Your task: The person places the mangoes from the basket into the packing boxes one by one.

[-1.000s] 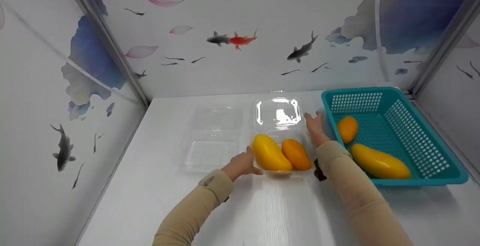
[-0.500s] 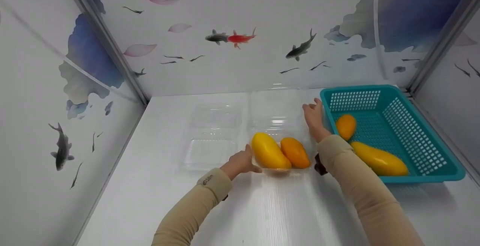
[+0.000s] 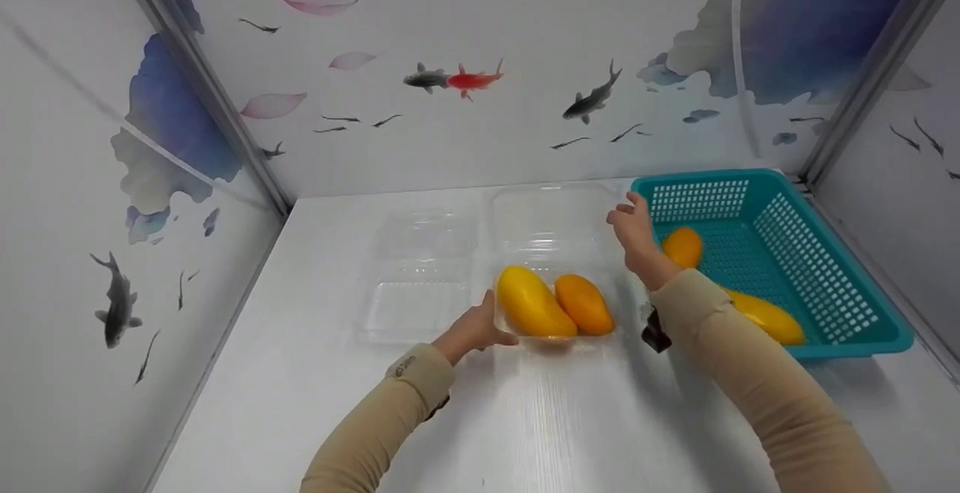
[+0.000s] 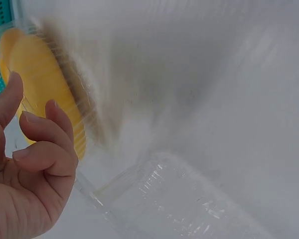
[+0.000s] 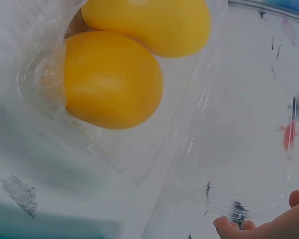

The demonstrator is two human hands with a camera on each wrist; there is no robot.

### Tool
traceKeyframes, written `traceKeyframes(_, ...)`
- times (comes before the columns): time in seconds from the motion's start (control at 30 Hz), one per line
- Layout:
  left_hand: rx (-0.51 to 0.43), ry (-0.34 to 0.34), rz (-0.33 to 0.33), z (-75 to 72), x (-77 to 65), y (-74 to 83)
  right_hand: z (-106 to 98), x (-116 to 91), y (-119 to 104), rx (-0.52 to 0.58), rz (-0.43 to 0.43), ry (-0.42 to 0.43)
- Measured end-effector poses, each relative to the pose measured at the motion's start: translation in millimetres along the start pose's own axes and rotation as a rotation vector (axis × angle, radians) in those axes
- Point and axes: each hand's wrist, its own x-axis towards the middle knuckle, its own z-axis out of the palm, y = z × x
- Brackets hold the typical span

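A clear plastic clamshell box lies with its lid folded back, holding a yellow mango and an orange mango. My left hand grips the box's front-left corner, thumb at the front, curled fingers along the side; in the left wrist view that hand has the clear edge beside its fingertips. My right hand is at the lid's right edge, thumb and fingers apart. Whether the right fingertips touch the lid is unclear.
Right of the box stands a teal basket with an orange mango and a yellow mango, partly behind the right sleeve. Another open clear clamshell box lies on the left of the white table. Printed walls enclose the table.
My right hand has moved back along the lid's right side. The lid's reflections have shifted and faded, and its tilt seems altered. My left hand keeps its place at the box corner.
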Motion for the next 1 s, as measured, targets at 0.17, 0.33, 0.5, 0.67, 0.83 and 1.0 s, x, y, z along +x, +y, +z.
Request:
traceKeyframes(0.17, -0.02, 0.039, 0.021, 2.8, -3.6, -3.8, -6.1, -18.3, -0.6, -0.062, 0.034, -0.094)
traceKeyframes(0.33, -0.033, 0.068, 0.013, 5.7, -10.9, -5.7, -12.0, -36.0, 4.5, -0.125, 0.088, -0.172)
traceKeyframes(0.5, -0.073, 0.063, 0.03, 7.3, -17.3, -9.4, -18.0, -53.2, 17.8, -0.189, 0.092, -0.249)
traceKeyframes(0.67, -0.191, 0.019, 0.026, 6.9, -20.4, -15.5, -22.9, -66.7, 32.8, -0.202, 0.08, -0.288)
traceKeyframes(0.83, -0.265, 0.018, -0.01, 8.7, -21.0, -22.7, -28.0, -77.6, 51.4, -0.207, 0.08, -0.317)
traceKeyframes(1.0, -0.38, 0.039, -0.025, 12.3, -19.8, -26.9, -32.9, -84.7, 73.4, -0.235, 0.073, -0.352)
